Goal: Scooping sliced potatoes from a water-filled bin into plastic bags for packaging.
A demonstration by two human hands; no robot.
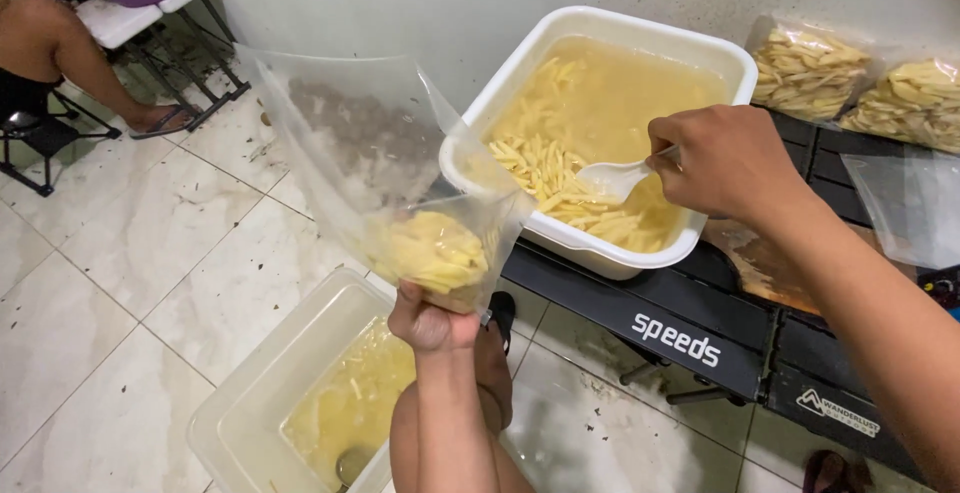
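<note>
The left hand (428,321) grips the bottom of a clear bag (385,168), held open and upright — pale potato sticks (432,251) fill its lower corner, just above the fingers. The right hand (728,161) is closed around a white spoon (622,177), its bowl resting on sticks in a white tub (600,23) of cloudy water, between the hands on a black counter (650,318). Below the left hand sits a clear bin (262,381) on the floor. Beyond the right hand lie filled bags (808,71).
</note>
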